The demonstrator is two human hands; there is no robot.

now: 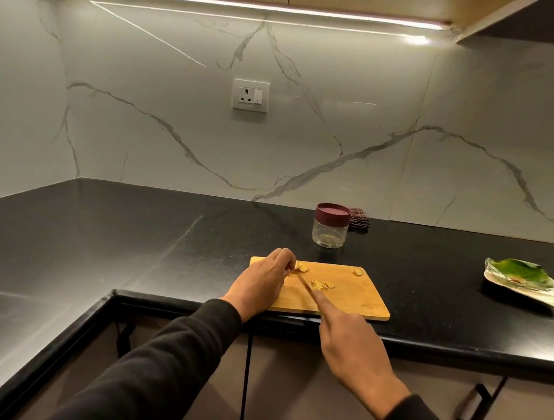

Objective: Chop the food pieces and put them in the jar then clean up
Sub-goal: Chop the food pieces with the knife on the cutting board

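On the wooden board [344, 301] at the counter's edge, the left hand [262, 283] pins a food piece [301, 267] steady while the right hand [354, 346] grips the knife [305, 284], forefinger along its spine, the lidded jar [331, 227] waiting just behind

We see warm light from an LED strip [254, 5] under the far cabinets, its glare flaring on the marble backsplash [417, 39] at upper right. The black surface [98, 226] stays dim, with pale sheen at near left. Straight edges bow toward the frame's borders, and the near sleeves look soft while the middle stays sharp
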